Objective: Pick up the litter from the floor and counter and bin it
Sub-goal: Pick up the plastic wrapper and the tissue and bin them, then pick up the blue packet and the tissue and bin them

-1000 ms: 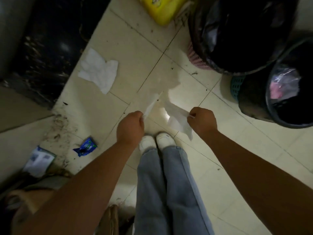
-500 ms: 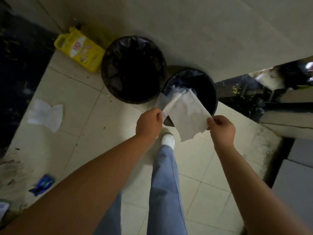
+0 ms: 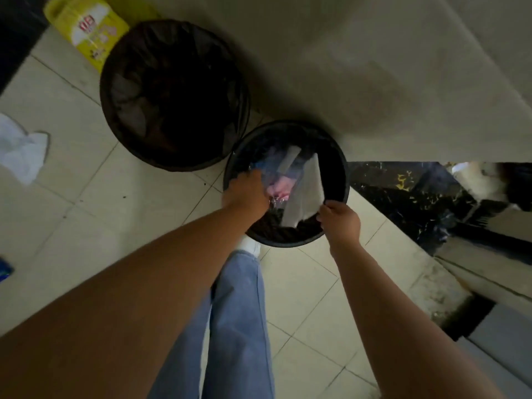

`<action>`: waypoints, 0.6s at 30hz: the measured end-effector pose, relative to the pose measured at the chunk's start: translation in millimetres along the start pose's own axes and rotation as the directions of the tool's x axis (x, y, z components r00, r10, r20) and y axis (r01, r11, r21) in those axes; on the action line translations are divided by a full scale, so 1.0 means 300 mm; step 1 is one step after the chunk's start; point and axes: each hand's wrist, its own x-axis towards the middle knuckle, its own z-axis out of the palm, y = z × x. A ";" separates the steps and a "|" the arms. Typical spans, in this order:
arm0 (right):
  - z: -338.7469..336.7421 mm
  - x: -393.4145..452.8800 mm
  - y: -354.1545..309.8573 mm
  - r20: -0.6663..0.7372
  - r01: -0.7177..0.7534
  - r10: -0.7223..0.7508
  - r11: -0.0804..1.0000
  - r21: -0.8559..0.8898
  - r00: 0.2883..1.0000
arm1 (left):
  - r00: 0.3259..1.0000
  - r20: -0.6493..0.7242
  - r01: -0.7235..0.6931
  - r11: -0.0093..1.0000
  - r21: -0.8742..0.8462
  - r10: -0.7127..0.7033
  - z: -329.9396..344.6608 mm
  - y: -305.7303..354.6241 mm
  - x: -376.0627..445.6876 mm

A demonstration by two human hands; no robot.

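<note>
Bent over the smaller black bin (image 3: pixel 339 168), with both arms stretched down to its mouth. White paper sheet (image 3: pixel 308 194) pinched at its lower right corner by the right hand (image 3: pixel 341 218), hanging slanted just inside the rim, above pink and clear plastic waste. Left hand (image 3: pixel 247 194) dipped over the near left rim, fingers hidden among the liner; impossible to tell whether closed on anything.

Judged light, limp and easily torn: best taken at a corner or crumpled whole, then simply let fall. Likely to flutter rather than drop straight.

Counted: two black-lined bins, the larger bin (image 3: pixel 172 156) to the left; one sheet in hand; one white tissue (image 3: pixel 24 152) lying on the floor tiles (image 3: pixel 86 180) at far left; one blue wrapper (image 3: pixel 4 270) at the left edge; one yellow jug (image 3: pixel 86 30) behind.
</note>
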 end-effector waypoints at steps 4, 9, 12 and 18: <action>0.144 0.095 -0.011 0.214 -0.001 0.059 0.965 -0.263 0.975 | 0.996 0.048 -0.087 0.905 0.417 0.074 0.015 -0.134 0.031; 0.249 0.048 -0.023 0.304 0.280 -0.124 0.788 -0.549 0.945 | 0.995 0.023 -0.091 0.834 0.544 0.093 -0.045 -0.314 0.017; 0.272 -0.039 -0.058 0.351 0.447 -0.281 0.632 -0.632 0.893 | 0.995 -0.028 -0.069 0.850 0.523 0.097 -0.089 -0.393 -0.052; 0.343 -0.271 -0.258 0.449 0.660 -0.504 0.402 -0.635 0.738 | 0.968 -0.235 0.169 0.928 0.333 -0.092 -0.211 -0.564 -0.258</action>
